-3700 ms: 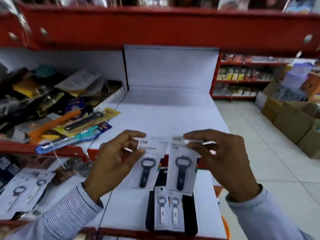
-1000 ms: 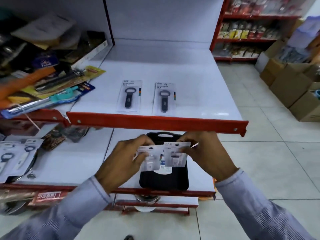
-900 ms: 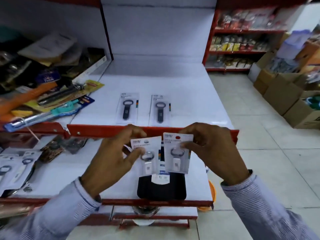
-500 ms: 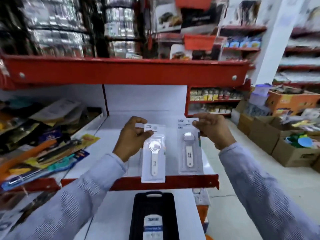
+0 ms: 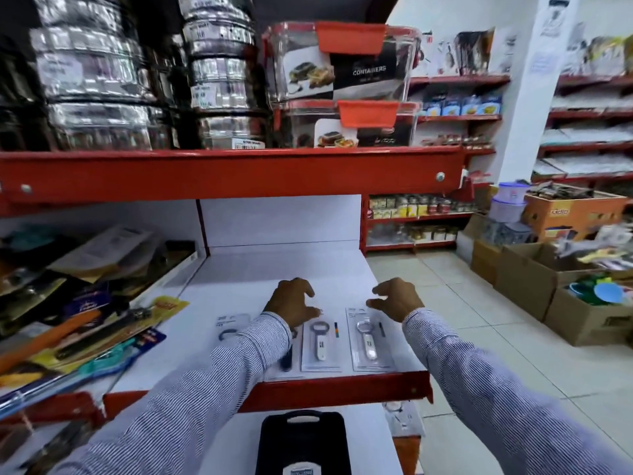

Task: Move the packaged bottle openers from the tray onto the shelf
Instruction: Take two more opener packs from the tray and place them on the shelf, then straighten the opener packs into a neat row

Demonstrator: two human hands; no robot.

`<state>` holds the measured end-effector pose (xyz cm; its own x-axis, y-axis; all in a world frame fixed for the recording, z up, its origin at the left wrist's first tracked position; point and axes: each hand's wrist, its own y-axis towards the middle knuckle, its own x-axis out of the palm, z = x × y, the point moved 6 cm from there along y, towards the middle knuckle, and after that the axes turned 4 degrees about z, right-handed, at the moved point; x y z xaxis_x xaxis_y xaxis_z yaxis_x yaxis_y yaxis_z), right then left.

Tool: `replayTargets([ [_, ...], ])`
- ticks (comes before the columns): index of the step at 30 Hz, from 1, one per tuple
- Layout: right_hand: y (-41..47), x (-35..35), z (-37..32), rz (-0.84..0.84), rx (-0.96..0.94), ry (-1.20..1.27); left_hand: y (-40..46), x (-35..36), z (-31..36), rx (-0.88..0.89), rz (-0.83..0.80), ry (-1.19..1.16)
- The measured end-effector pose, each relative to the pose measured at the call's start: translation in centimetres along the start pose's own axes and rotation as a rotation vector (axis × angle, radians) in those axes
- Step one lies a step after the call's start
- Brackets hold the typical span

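Hovering with fingers spread and empty, left hand (image 5: 294, 303) and right hand (image 5: 397, 299) sit just beyond two white-handled blister-packed bottle openers (image 5: 320, 344) lying on the white shelf (image 5: 274, 269). Next, probably: the black plastic tray (image 5: 303, 443) below.

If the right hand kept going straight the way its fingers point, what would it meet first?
The right hand points leftward toward the left hand, so probably that hand first; the gap between them looks free, though depth is unclear.
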<state>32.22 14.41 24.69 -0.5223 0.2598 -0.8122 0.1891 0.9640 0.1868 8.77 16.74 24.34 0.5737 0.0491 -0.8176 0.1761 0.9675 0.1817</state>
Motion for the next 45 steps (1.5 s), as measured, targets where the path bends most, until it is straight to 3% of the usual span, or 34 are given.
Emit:
replayTargets([
  [4,-0.8,0.7,-1.5,-0.301,-0.194,-0.164,-0.7,-0.4,1.9,0.178,-0.258,0.228],
  [6,-2.0,1.4,-2.1,-0.458,-0.248,-0.358,-1.5,0.1,2.2,0.192,-0.417,0.327],
  [8,-2.5,1.6,-2.2,-0.515,-0.266,-0.403,-2.3,0.7,1.9,0.187,-0.490,0.374],
  [17,-4.3,1.6,-2.3,-0.523,-0.330,-0.305,-4.5,1.4,2.0,0.248,-0.471,0.309],
  [37,-5.0,2.1,-3.0,-0.540,-0.266,-0.359,-4.6,-0.4,1.1,0.157,-0.434,0.267],
  [41,-5.6,2.4,-3.9,-0.582,-0.291,-0.347,-4.0,-2.4,-1.7,0.070,-0.521,0.456],
  [45,-6.0,3.0,-4.9,-0.642,-0.359,-0.509,-4.7,-2.4,-2.8,0.072,-0.564,0.424],
])
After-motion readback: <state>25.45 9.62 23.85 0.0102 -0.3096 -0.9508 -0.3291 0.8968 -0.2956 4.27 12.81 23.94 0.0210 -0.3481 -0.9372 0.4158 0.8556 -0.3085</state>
